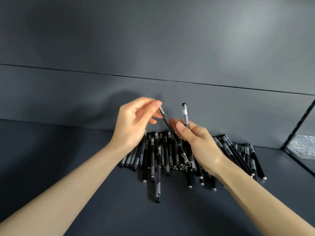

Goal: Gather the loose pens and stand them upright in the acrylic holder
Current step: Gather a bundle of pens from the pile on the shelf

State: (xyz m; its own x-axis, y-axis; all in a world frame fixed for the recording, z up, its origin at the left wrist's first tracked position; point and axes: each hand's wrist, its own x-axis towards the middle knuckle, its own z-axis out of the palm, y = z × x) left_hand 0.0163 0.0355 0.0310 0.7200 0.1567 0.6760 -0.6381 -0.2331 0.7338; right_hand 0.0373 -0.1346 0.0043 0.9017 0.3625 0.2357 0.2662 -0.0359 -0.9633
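Black pens (163, 150) heaped loose on grey bench (68, 150) against back wall, beneath both hands. Left hand (134, 123) pinches top end of slanted pen (163, 114) between thumb and fingertips. Right hand (199, 143) curls round upright pen (185, 114), thumb beside slanted one. Judgement: pass slanted pen into right-hand grip, caps same way, ends level. Forearms reach forward, wrists raised over heap. Acrylic holder not surely seen; shiny clear object (303, 147) far right unclear.

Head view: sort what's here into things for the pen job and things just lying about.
For the job:
- slanted pen, pinched by the left hand
- upright pen, held in the right hand
- pile of pens on the table

Lying about:
- shiny crinkled sheet at the right edge; too cut off to identify
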